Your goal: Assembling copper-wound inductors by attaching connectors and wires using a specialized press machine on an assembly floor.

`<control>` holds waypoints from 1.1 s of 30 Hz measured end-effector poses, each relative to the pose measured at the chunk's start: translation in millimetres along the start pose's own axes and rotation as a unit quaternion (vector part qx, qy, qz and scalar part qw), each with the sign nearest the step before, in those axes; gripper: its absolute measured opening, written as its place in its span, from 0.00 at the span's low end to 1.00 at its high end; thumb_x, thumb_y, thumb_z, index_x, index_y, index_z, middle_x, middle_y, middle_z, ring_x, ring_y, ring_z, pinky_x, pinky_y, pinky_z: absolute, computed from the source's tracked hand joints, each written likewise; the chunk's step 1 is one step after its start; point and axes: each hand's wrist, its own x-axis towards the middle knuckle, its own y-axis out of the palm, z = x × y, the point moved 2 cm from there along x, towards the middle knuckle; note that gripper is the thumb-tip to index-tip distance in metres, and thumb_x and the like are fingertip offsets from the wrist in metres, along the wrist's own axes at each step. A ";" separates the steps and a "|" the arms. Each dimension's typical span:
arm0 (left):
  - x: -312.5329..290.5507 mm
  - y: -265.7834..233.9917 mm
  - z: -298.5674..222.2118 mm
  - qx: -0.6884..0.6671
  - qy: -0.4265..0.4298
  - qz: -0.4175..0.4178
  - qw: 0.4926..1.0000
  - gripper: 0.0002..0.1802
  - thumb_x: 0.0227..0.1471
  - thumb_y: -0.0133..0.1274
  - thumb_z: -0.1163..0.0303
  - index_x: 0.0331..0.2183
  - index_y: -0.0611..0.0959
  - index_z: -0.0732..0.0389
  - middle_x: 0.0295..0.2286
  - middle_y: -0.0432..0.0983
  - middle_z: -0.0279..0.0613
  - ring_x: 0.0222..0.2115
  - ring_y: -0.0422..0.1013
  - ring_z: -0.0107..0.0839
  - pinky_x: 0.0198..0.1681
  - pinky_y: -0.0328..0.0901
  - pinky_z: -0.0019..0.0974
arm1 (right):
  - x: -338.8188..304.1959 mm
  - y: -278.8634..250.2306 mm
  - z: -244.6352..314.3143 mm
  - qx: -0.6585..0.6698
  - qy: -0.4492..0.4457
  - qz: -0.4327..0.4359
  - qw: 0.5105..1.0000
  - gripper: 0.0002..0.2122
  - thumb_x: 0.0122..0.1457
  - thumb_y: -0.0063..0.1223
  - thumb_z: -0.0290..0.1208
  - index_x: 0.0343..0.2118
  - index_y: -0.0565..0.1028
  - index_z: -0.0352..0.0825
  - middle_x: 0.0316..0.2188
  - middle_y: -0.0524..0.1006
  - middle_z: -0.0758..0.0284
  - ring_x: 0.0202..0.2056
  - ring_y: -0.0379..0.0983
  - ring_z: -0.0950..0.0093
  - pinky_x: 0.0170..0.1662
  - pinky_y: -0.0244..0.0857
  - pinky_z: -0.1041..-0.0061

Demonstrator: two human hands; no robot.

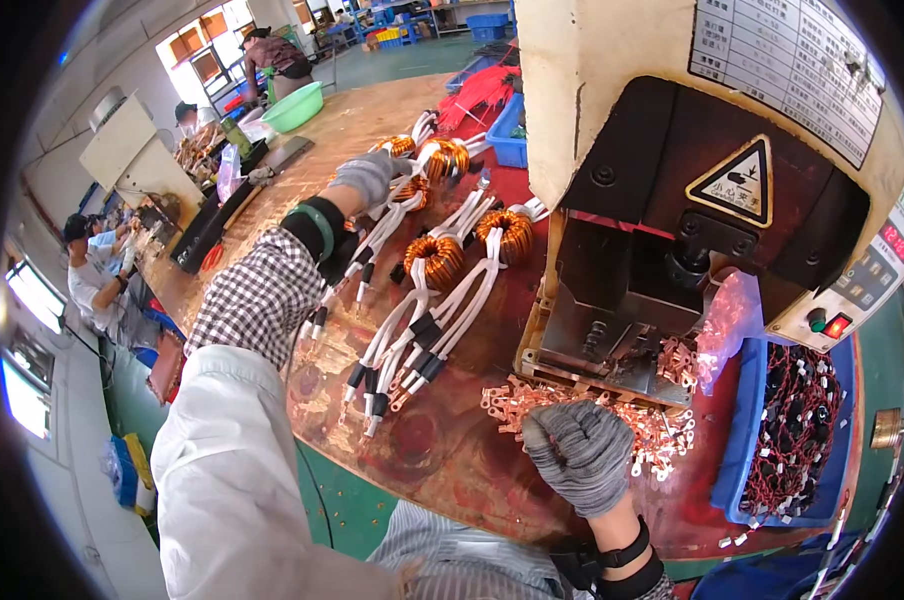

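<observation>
My left hand [368,178], in a grey glove, reaches to the far part of the table, with its fingers closed at a copper-wound ring coil [412,192] with white leads. Another wound coil [445,158] lies just beyond it. Nearer, two more coils, one on the left [435,262] and one on the right [507,236], trail white leads with black sleeves and metal lugs toward me. My right hand [580,455], gloved too, is curled closed at the near edge of a pile of copper terminal lugs [662,432]; what its fingers hold is hidden.
A press machine [622,300] with a warning triangle and lit red switch stands beyond my right hand. To its right is a blue bin [729,470] of red-and-black wires. A green basin [294,107] sits at the far left. Other people work along the left side.
</observation>
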 end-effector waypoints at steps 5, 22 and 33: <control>-44.1 46.0 -2.2 0.025 0.129 -0.004 0.991 0.24 0.41 0.48 0.67 0.45 0.72 0.48 0.39 0.68 0.52 0.41 0.65 0.47 0.44 0.60 0.41 | -1.4 1.2 3.8 0.012 -0.011 0.005 1.000 0.05 0.45 0.56 0.31 0.23 0.72 0.39 0.20 0.74 0.69 0.20 0.70 0.71 0.23 0.64 0.74; -116.8 42.8 -66.3 0.199 0.082 -0.108 0.970 0.24 0.43 0.49 0.62 0.45 0.71 0.30 0.55 0.48 0.43 0.56 0.45 0.44 0.54 0.41 0.58 | -7.5 4.9 2.4 0.021 -0.033 -0.021 0.999 0.05 0.46 0.54 0.33 0.23 0.72 0.39 0.20 0.72 0.67 0.22 0.69 0.69 0.23 0.64 0.73; -96.0 55.9 -102.6 -0.081 0.491 -0.117 0.860 0.29 0.37 0.46 0.77 0.47 0.69 0.53 0.43 0.66 0.44 0.44 0.62 0.43 0.49 0.57 0.35 | -5.9 -2.2 5.9 -0.010 -0.042 -0.012 0.999 0.05 0.46 0.52 0.32 0.24 0.72 0.38 0.20 0.72 0.67 0.22 0.70 0.69 0.25 0.65 0.72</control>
